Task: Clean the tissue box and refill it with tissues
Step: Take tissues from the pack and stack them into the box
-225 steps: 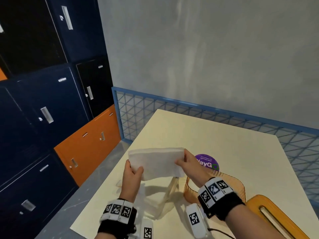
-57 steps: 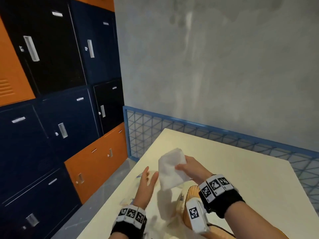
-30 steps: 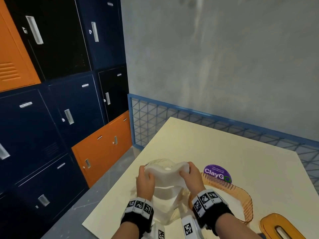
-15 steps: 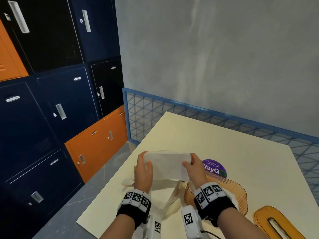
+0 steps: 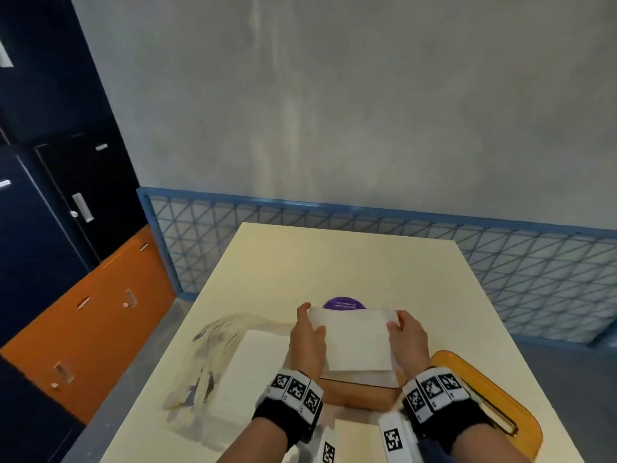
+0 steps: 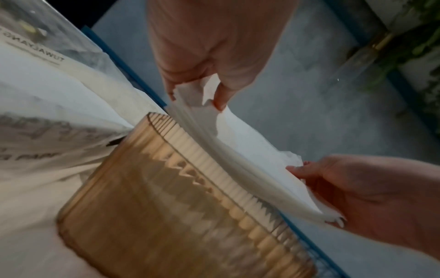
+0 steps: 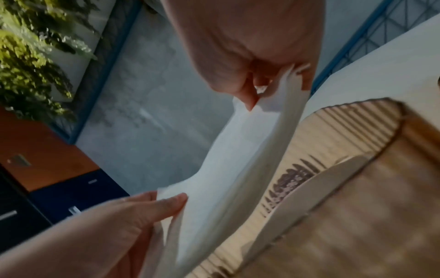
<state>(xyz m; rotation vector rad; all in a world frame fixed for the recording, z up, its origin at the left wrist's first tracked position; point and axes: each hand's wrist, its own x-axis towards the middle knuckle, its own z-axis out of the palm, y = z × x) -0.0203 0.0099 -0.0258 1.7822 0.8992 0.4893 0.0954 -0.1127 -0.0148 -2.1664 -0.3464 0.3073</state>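
Here, a stack of tissues [image 5: 354, 339] is pinched at opposite ends by the left hand [image 5: 307, 339] and right hand [image 5: 409, 339], above the amber tissue box [image 5: 359, 392].

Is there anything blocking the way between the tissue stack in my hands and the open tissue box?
Nothing visible. The tissue stack hangs just above the amber tissue box, whose lid lies off to the right.
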